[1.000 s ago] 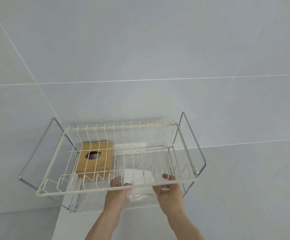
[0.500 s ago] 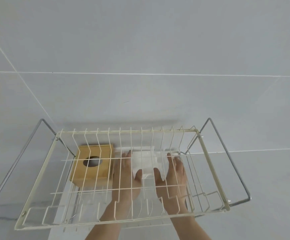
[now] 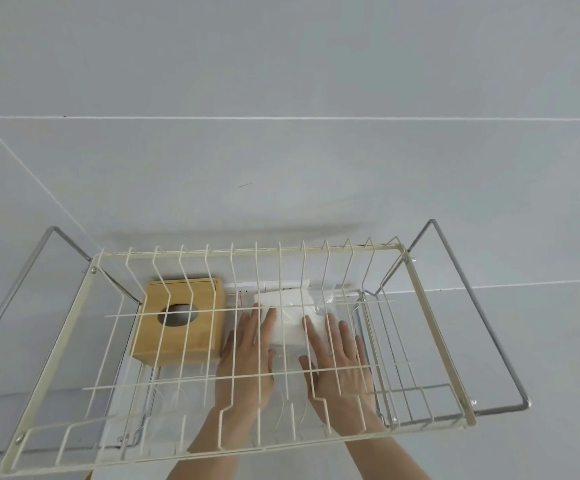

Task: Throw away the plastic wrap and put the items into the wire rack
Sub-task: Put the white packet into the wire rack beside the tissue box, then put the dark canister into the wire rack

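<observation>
Both hands reach in under the cream rack [image 3: 84,344], seen through its wires. The left hand [image 3: 247,355] and right hand [image 3: 337,358] lie flat with fingers spread, one on each side of a white pack [image 3: 290,318] in clear wrap. The left fingertips [image 3: 270,315] touch the pack's left edge and the right index finger touches its right edge; neither hand closes around it, so the pack rests pressed lightly between them rather than gripped. It sits on the surface below the rack, just right of a wooden box [image 3: 181,323] with an oval hole in its top, and in front of a white strip [image 3: 247,289] along the wall.

The pack looks light and soft, likely stacked tissue or cloth that will give under pressure. The film around it looks thin, slack at the upper right corner, and probably slick. That loose corner seems the best place to pinch and tear the wrap. The contents themselves are best lifted from both sides with flat palms so the stack does not sag.
</observation>
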`<move>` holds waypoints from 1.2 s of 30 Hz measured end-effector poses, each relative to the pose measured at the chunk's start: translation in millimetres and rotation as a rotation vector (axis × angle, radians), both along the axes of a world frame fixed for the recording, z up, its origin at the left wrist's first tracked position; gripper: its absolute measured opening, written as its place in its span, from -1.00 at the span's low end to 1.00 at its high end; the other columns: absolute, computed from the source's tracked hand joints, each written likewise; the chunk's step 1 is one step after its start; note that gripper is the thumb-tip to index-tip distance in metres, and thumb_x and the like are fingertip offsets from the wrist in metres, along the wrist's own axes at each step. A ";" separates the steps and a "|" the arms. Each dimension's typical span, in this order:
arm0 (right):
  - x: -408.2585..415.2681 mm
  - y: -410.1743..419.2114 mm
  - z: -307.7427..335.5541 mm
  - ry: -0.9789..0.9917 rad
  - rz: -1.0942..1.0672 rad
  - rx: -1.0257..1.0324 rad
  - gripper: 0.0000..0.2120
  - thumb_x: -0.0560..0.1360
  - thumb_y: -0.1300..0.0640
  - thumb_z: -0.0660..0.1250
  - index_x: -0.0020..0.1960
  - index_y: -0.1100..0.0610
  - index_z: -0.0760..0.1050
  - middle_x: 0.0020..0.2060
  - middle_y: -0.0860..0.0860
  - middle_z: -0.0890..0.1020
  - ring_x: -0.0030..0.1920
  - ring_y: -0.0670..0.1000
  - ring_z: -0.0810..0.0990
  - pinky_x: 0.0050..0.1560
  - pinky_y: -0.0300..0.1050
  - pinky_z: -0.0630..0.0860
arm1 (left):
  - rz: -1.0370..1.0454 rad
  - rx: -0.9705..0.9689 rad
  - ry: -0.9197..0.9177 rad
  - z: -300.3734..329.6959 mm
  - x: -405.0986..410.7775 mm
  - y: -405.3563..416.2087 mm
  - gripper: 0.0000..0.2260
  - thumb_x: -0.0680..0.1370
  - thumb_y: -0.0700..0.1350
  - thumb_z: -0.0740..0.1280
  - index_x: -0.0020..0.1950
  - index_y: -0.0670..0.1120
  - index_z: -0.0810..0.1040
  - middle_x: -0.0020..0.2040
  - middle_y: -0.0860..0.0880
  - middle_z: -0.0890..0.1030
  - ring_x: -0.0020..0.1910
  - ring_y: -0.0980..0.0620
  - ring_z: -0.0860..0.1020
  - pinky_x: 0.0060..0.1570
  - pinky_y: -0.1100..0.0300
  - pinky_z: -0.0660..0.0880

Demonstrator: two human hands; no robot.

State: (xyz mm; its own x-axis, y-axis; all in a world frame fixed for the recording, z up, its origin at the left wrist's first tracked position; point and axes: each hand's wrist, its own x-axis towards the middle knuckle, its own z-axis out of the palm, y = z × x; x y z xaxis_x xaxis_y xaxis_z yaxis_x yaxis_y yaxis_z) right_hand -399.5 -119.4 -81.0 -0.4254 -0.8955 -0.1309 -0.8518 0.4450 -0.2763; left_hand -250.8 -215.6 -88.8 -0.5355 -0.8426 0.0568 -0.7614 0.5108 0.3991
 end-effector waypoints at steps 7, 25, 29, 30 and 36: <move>7.7 12.3 7.8 0.016 0.006 -0.026 -0.44 0.62 -0.21 0.04 0.52 -0.02 0.44 0.44 0.18 0.54 0.40 0.30 0.55 0.40 0.28 0.46 | 0.024 -0.077 0.039 12.5 2.3 18.7 -0.39 0.46 -0.23 0.38 0.52 -0.07 0.39 0.52 -0.14 0.40 0.45 -0.22 0.43 0.35 -0.14 0.42; 54.3 150.4 61.5 -0.184 0.038 -0.036 -0.48 0.69 -0.13 0.07 0.62 -0.03 0.22 0.64 0.10 0.21 0.63 0.12 0.20 0.61 0.00 0.14 | 0.242 0.221 -0.025 67.1 66.8 160.5 -0.43 0.65 0.09 0.14 0.63 0.08 0.04 0.65 0.06 0.06 0.63 0.02 0.01 0.58 0.06 0.06; 65.1 189.2 65.7 -0.248 0.002 -0.016 -0.47 0.70 -0.13 0.09 0.63 -0.05 0.17 0.66 0.07 0.16 0.64 0.09 0.16 0.61 -0.03 0.11 | 0.295 0.289 0.013 63.1 87.6 198.0 -0.42 0.64 0.11 0.16 0.63 0.07 0.07 0.64 0.04 0.10 0.61 0.00 0.06 0.56 0.02 0.13; 68.4 198.3 67.2 -0.270 -0.016 -0.019 -0.48 0.69 -0.13 0.10 0.62 -0.06 0.19 0.65 0.07 0.18 0.63 0.10 0.19 0.59 -0.01 0.17 | 0.309 0.309 0.022 62.9 92.1 207.0 -0.42 0.64 0.12 0.16 0.63 0.07 0.08 0.64 0.03 0.11 0.61 -0.01 0.08 0.55 0.01 0.15; 86.4 242.5 70.3 -0.390 -0.115 -0.095 -0.53 0.65 -0.13 0.22 0.54 -0.08 0.36 0.55 -0.01 0.39 0.53 0.05 0.38 0.40 0.04 0.43 | 0.393 0.484 0.200 67.4 112.9 257.3 -0.41 0.60 0.15 0.24 0.60 0.09 0.15 0.57 0.01 0.24 0.53 0.01 0.26 0.45 0.00 0.32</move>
